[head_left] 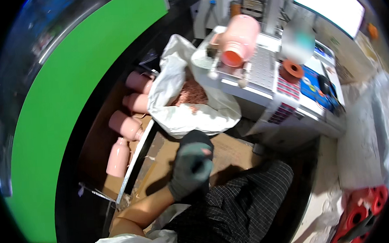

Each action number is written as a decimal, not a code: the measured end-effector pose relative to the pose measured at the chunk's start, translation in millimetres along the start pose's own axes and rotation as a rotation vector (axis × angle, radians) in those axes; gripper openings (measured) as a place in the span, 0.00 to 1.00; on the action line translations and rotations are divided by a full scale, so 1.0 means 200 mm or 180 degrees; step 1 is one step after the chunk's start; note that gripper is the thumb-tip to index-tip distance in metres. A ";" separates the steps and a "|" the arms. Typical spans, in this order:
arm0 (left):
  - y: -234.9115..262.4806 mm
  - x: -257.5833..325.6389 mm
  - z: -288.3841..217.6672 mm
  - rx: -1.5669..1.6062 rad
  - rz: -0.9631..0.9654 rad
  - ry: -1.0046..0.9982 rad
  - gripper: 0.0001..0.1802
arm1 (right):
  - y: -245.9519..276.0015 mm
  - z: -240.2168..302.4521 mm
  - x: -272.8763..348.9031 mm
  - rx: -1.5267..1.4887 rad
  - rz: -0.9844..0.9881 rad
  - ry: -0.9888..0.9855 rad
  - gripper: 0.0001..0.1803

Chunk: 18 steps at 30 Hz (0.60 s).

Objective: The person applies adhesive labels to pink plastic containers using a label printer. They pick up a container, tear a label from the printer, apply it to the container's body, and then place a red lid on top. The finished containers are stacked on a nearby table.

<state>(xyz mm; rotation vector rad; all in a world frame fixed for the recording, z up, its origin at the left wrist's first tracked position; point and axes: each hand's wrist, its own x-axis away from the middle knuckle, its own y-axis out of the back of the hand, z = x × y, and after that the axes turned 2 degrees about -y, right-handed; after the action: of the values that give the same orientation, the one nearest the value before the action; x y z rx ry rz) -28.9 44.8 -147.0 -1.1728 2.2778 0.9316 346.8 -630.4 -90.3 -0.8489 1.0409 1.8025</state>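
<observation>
Grey-gloved left hand (191, 168) is near centre, blurred, can't tell if grasping | crinkled white sack (196, 122) of reddish shreds (191, 94) stands just beyond | glossy pink bottle (242, 33) lies far right over white perforated tabletop (260, 68) | four glossy pink bottles (118, 158) lie left

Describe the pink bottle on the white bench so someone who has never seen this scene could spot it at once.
Find the white bench at upper right, near the bright screen. At the left part of its perforated plate is the pink bottle, mouth angled toward the camera. Unlike the four pink bottles lying lower left, it shows orange-red inside its opening.
</observation>
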 end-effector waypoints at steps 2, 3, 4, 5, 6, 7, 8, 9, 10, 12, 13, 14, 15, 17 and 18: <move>0.20 0.08 0.26 -0.0446 -0.0474 0.0440 0.17 | 0.01 0.40 0.32 -0.0531 0.0223 0.0236 0.11; 0.26 0.18 0.44 -0.0830 -0.0676 0.0795 0.17 | 0.03 0.60 0.53 -0.0928 0.0588 0.0263 0.10; 0.36 0.32 0.65 -0.1052 -0.0723 0.1520 0.19 | 0.04 0.81 0.72 -0.1401 0.1036 0.0350 0.09; 0.45 0.44 0.86 -0.1259 -0.0678 0.2252 0.21 | 0.20 1.30 0.90 -0.1866 0.2143 -0.0435 0.12; 0.57 0.47 1.01 -0.0607 -0.0709 0.3095 0.23 | 0.22 1.35 1.04 -0.2002 0.2532 0.0261 0.17; 0.65 0.55 1.10 -0.1201 -0.0824 0.3122 0.24 | 0.21 1.24 1.23 -0.2012 0.2797 -0.0558 0.22; 0.71 0.53 1.11 -0.1790 -0.0891 0.3155 0.26 | 0.31 1.43 1.25 -0.1832 0.3159 -0.0455 0.24; 0.79 0.57 1.17 -0.1876 -0.1226 0.2811 0.27 | 0.33 1.51 1.26 -0.1758 0.3309 -0.0373 0.23; 0.86 0.62 1.27 -0.1970 -0.1559 0.2463 0.29 | 0.33 1.57 1.28 -0.1690 0.3462 -0.0277 0.23; 0.92 0.54 1.39 -0.1844 -0.1599 0.3182 0.37 | 0.30 1.62 1.32 -0.2224 0.3625 -0.0796 0.22; 0.98 0.58 1.44 -0.2242 -0.1897 0.3514 0.41 | 0.29 1.70 1.33 -0.2412 0.3737 -0.0931 0.21; 1.00 0.61 1.52 -0.2612 -0.2168 0.3811 0.45 | 0.29 1.78 1.32 -0.2193 0.3773 -0.0630 0.21; 1.04 0.68 1.56 -0.3035 -0.2109 0.4022 0.50 | 0.30 1.85 1.30 -0.1973 0.3799 -0.0328 0.21; 1.17 0.81 1.61 -0.3855 -0.1525 0.4149 0.62 | 0.32 1.93 1.29 -0.1637 0.3797 0.0141 0.22; 1.24 0.81 1.57 -0.4077 -0.0762 0.4314 0.65 | 0.34 1.94 1.31 -0.1576 0.3824 0.0167 0.22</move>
<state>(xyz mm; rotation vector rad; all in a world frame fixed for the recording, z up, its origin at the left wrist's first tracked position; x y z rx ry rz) -307.5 287.0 -371.4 -3.3092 1.9375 1.9677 130.8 -210.9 -130.2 -0.5388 1.2761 3.1497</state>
